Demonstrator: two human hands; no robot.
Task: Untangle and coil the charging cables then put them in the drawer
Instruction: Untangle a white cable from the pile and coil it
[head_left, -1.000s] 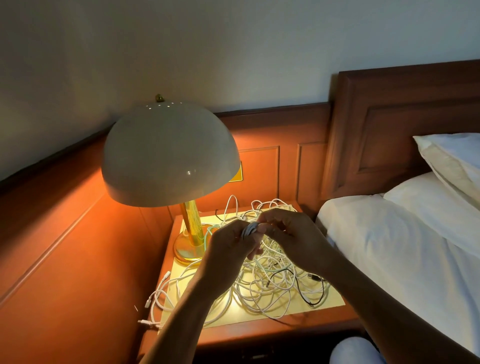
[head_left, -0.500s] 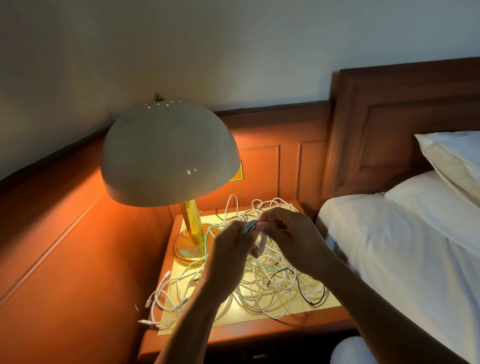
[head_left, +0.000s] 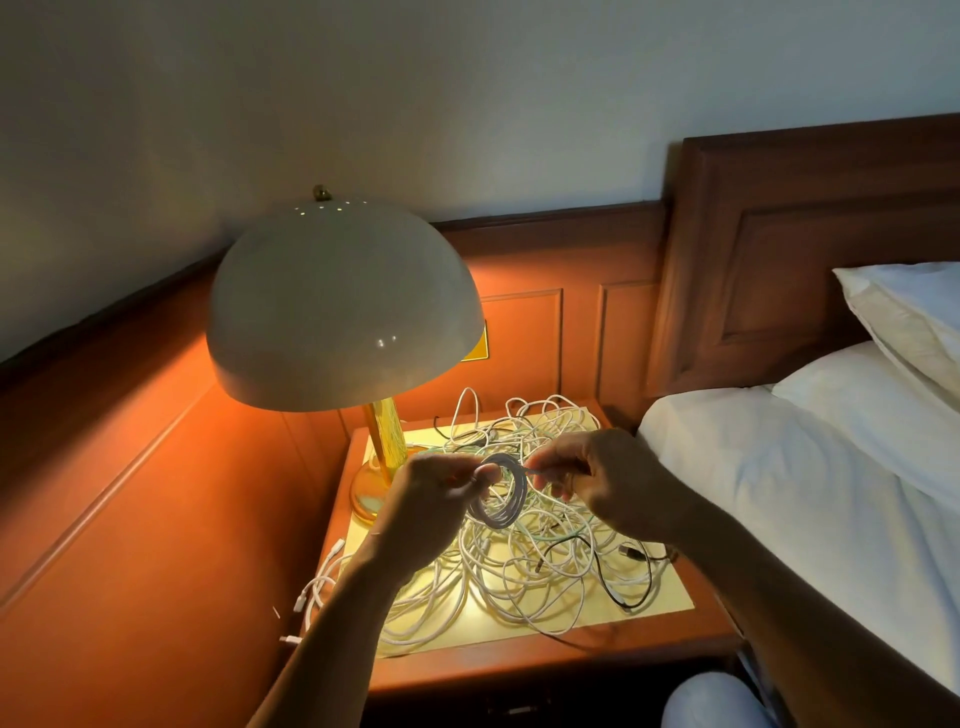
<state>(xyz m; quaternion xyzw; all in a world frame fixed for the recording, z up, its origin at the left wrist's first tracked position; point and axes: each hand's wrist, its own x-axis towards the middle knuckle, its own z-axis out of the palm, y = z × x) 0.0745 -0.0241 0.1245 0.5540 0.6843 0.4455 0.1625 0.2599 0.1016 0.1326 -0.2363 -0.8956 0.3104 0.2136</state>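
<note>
One small coil (head_left: 501, 491) of white cable looks almost wound, and it hangs in the air between both hands, just above the bench (head_left: 670, 597). The left hand (head_left: 431, 499) has its grip pinching the top of the ring. The right hand (head_left: 618, 488) has its grip pinching the loose end of that same cable, just beside the ring. Many more cables (head_left: 545, 566) lie in a big messy pile on the bench near the lamp (head_left: 343, 306), mostly white ones with a few dark ones. I think the job is near its start: the pile is not untangled, and the drawer is not in sight.
</note>
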